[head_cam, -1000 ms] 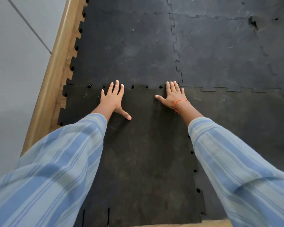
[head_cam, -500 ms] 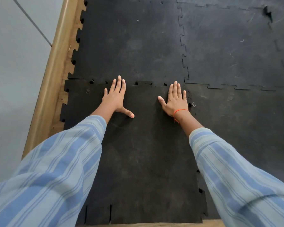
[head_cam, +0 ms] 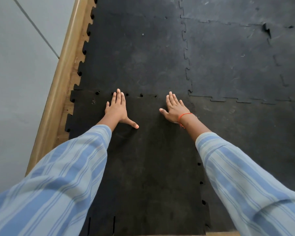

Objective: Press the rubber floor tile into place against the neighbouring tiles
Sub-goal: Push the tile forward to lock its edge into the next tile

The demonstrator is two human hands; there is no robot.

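Near the far seam of the rubber tile point(head_cam: 143, 167), left hand point(head_cam: 117, 110) and right hand point(head_cam: 174, 109) lie flat, fingers spread, gripping nothing.

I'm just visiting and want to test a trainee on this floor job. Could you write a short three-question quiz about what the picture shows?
1. True or false: both hands lie flat and open on the rubber tile.
2. Which wrist wears the orange string? A) left B) right C) neither
3. Fill in: small dark gaps show along the seam between the tile and the far tile, so that joint looks not fully ____.

Key
1. True: the left hand and right hand are both spread, palms down.
2. B
3. closed
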